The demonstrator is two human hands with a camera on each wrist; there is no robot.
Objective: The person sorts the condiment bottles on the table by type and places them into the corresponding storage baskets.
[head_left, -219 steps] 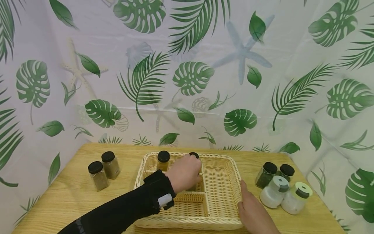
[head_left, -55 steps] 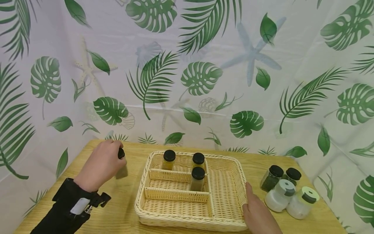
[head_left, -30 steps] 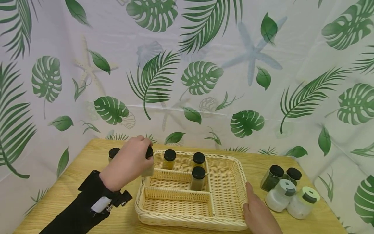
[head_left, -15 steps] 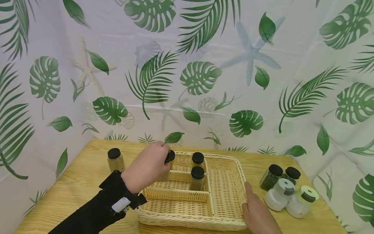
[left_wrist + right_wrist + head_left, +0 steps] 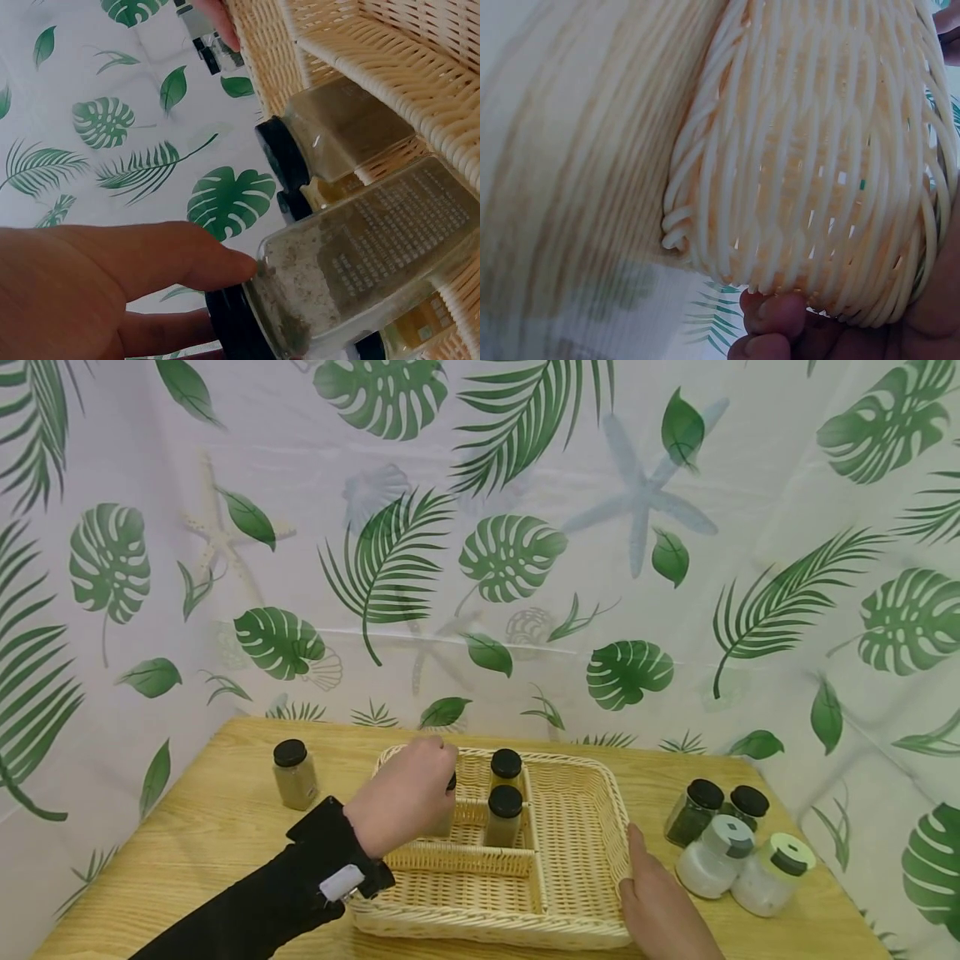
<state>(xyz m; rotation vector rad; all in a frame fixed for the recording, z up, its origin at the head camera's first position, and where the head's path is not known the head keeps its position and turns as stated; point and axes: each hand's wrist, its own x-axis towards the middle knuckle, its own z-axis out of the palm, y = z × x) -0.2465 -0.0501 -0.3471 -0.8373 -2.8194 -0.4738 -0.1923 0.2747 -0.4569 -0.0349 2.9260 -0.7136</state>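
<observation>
Your left hand has carried a clear, black-lidded jar of grey-brown seasoning from the wooden table to the pale woven basket.
Your left thumb and fingers pinch the jar by its lid at the basket's middle left compartment; whether its base touches down is hidden. Just right of those fingers stands a similar black-lidded jar of brown powder. Your right hand grips the basket's right wall; just beyond its fingers sits a rounded white shaker with a grey-white lid.
</observation>
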